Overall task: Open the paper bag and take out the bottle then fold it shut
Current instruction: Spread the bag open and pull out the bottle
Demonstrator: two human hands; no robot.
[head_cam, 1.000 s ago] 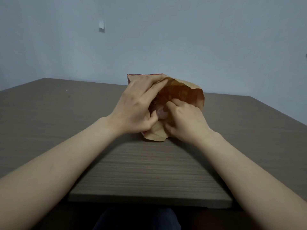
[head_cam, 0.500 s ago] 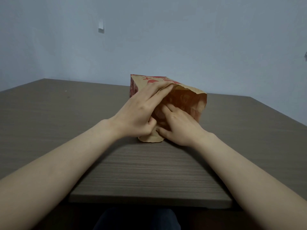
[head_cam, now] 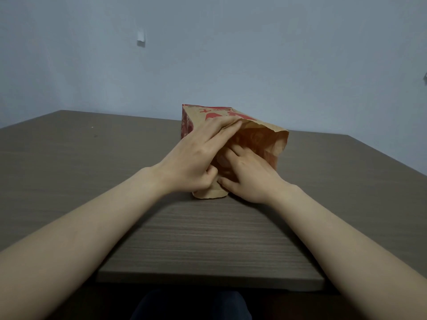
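Bare blue-grey walls stand behind the brown wood-grain table (head_cam: 208, 239), where the printed paper bag (head_cam: 258, 139) lies on its side with its mouth toward the person. Over the last second the bag has tipped flatter and its printed top panel now shows. The left hand (head_cam: 196, 162) pinches the upper lip, fingers flat on top and thumb under. The right hand (head_cam: 249, 176) has gone deeper into the mouth; whether its fingers grip anything cannot be told. No bottle shows; it is probably inside, so extraction seems just beginning.
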